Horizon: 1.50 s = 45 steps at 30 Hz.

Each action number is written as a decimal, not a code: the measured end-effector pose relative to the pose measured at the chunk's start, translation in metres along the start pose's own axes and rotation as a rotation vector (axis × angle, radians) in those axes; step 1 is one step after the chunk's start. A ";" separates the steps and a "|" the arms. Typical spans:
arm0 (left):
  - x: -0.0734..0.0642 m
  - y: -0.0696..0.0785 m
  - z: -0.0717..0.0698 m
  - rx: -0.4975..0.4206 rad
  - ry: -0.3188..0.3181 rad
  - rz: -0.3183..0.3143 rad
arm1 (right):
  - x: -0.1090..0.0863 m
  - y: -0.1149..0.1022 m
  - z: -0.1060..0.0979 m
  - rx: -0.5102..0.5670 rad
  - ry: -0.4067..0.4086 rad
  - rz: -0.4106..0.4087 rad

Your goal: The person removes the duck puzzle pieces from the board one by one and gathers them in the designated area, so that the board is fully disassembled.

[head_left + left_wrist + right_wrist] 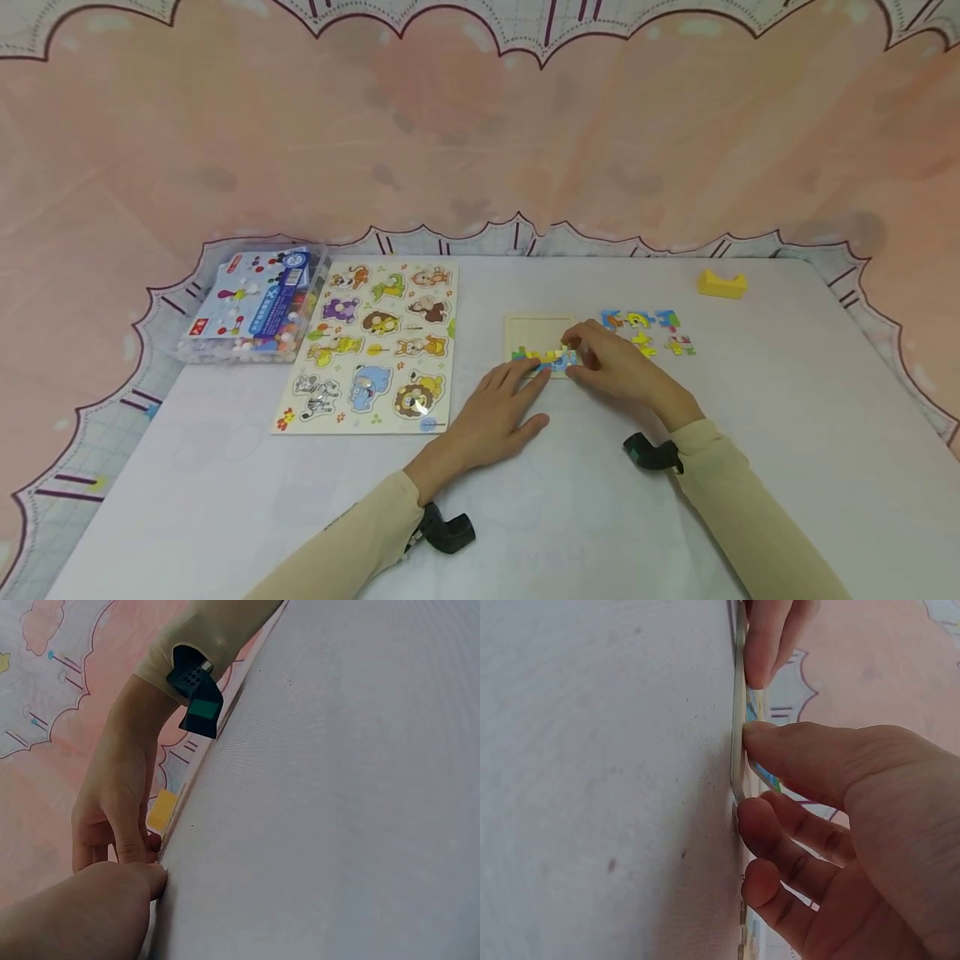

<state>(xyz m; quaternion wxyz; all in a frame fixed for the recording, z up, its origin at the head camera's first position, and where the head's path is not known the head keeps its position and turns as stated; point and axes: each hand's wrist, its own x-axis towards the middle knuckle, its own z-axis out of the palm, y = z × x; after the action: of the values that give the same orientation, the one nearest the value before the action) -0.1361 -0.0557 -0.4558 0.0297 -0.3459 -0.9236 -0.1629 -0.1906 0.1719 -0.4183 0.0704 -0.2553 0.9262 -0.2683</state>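
A small wooden puzzle tray [536,327] lies on the white table, with joined jigsaw pieces [553,362] along its near side. My right hand [624,363] is at the tray's right end. Its thumb and forefinger pinch a jigsaw piece [768,777], which tilts over the tray edge in the right wrist view. With fingers extended, my left hand [491,417] rests its fingertips on the pieces at the tray's near left. Several loose jigsaw pieces [666,318] lie in two rows just right of the tray, partly behind my right hand.
To the left lies a large animal picture board [401,316]. Beside it, a clear plastic box [191,350] of small colourful parts has a printed leaflet [243,287] on top. A yellow notched block [722,286] stands at the back right. Patterned cloth [480,133] hangs behind the table.
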 end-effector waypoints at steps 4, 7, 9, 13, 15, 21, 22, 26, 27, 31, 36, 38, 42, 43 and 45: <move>0.000 0.000 -0.001 -0.009 -0.002 -0.004 | 0.000 0.001 0.000 0.023 0.000 0.008; 0.000 0.001 -0.001 -0.011 -0.004 -0.009 | 0.000 0.001 -0.001 0.030 -0.004 0.028; 0.000 0.001 -0.001 -0.009 -0.006 -0.010 | 0.000 0.001 -0.001 0.021 -0.004 0.028; 0.001 0.001 -0.001 -0.005 -0.007 -0.010 | 0.000 -0.001 -0.001 -0.032 0.007 0.012; 0.001 0.001 -0.001 0.002 -0.010 -0.009 | 0.001 -0.002 0.000 -0.064 0.011 0.010; 0.002 0.001 -0.002 0.033 -0.017 -0.011 | 0.003 -0.008 0.000 -0.178 0.033 0.021; 0.002 0.002 -0.002 0.037 -0.018 -0.011 | 0.004 -0.009 0.000 -0.200 0.035 0.022; 0.002 0.002 -0.004 0.035 -0.017 -0.011 | 0.005 -0.013 0.002 -0.272 0.036 0.042; 0.002 0.003 -0.004 0.036 -0.016 -0.010 | 0.005 -0.014 0.002 -0.284 0.038 0.044; 0.002 0.003 -0.004 0.034 -0.016 -0.008 | 0.005 -0.015 0.004 -0.309 0.054 0.045; 0.001 0.003 -0.002 0.040 -0.002 -0.002 | 0.005 -0.017 0.005 -0.326 0.079 0.027; 0.001 0.002 -0.002 0.044 0.008 0.004 | 0.005 -0.018 0.005 -0.326 0.085 0.020; 0.001 0.002 -0.002 0.056 0.010 0.006 | 0.005 -0.020 0.006 -0.304 0.098 0.006; 0.001 0.002 -0.002 0.057 0.007 0.005 | 0.005 -0.020 0.006 -0.298 0.101 0.002; 0.001 0.002 -0.002 0.057 -0.002 0.002 | 0.006 -0.020 0.007 -0.284 0.112 -0.001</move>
<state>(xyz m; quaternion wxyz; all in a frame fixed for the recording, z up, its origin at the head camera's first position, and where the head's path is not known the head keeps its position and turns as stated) -0.1356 -0.0541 -0.4532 0.0385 -0.3459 -0.9276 -0.1361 -0.1848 0.1512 -0.4137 -0.0185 -0.2479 0.9571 -0.1486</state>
